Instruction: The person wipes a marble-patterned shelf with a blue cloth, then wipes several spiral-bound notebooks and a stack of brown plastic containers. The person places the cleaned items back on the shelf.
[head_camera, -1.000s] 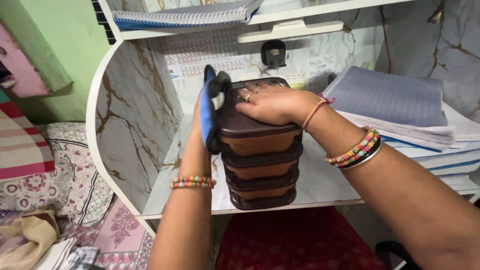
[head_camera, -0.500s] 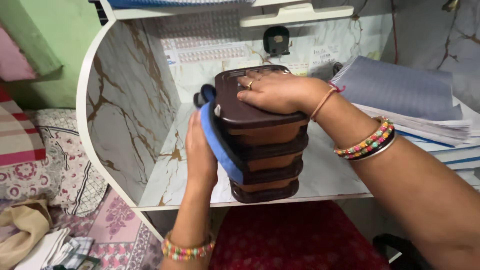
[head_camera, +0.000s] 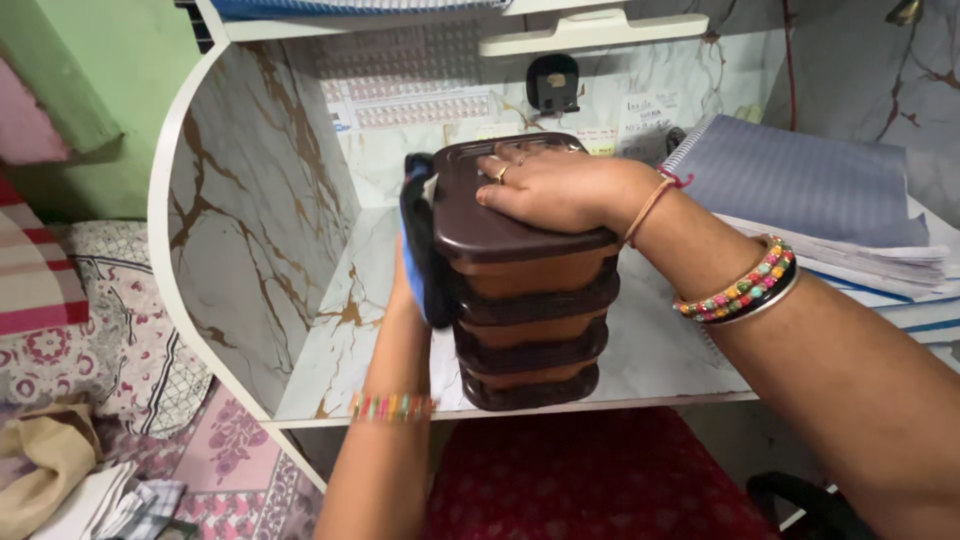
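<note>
A stack of several brown lidded food containers (head_camera: 528, 330) stands on a marble-patterned shelf (head_camera: 330, 350). My right hand (head_camera: 555, 185) lies flat on the top lid, pressing down. Against the stack's left side, my left hand (head_camera: 405, 290) grips a blue and black strap (head_camera: 420, 250) that runs up that side; most of this hand is hidden behind the strap. Both wrists wear coloured bead bangles.
A pile of notebooks and papers (head_camera: 800, 200) lies on the shelf to the right. A black clip (head_camera: 553, 82) sits on the back wall. Patterned bedding and folded cloth (head_camera: 90, 400) lie at the left, with a red mat (head_camera: 590, 480) below the shelf.
My left hand has shifted along the stack's left side with the strap, dropping from near the top and coming partway back up. My right hand has stayed on the lid.
</note>
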